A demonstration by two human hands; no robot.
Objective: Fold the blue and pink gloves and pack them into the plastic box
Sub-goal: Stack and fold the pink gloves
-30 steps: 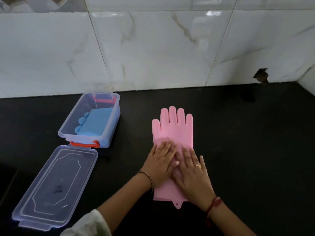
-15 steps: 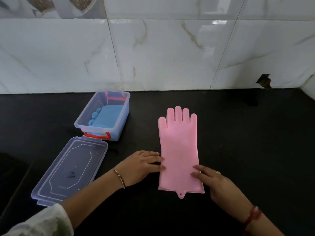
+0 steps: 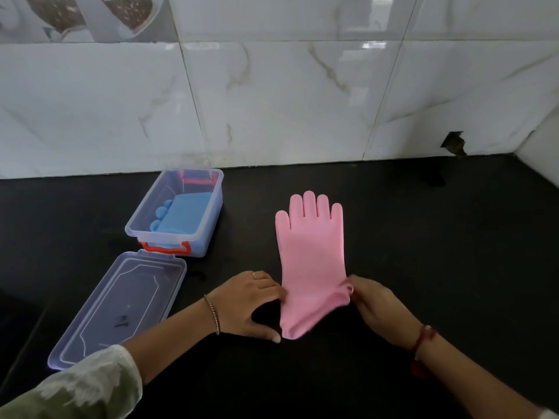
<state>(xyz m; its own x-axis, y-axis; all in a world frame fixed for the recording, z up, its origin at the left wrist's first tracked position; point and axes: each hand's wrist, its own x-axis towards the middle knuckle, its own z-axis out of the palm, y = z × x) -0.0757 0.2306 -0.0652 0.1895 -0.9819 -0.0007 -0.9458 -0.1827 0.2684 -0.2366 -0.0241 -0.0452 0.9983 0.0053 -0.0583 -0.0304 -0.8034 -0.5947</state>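
Note:
The pink glove (image 3: 313, 252) lies on the black counter, fingers pointing toward the wall. Its cuff end is lifted and curling upward. My left hand (image 3: 251, 303) pinches the cuff's left edge, thumb under the near corner. My right hand (image 3: 373, 300) grips the cuff's right corner, raised off the counter. The folded blue glove (image 3: 181, 216) lies inside the clear plastic box (image 3: 208, 219) with red latches, left of the pink glove.
The box's clear lid (image 3: 121, 306) lies flat on the counter in front of the box, at my left forearm. A marble-tiled wall (image 3: 272, 101) runs along the back. Dark counter (image 3: 453, 252) stretches to the right of the glove.
Both hands left the glove's flat middle, slid to its sides, then took the cuff edges; the cuff's right corner has been lifted and is curling toward the fingers.

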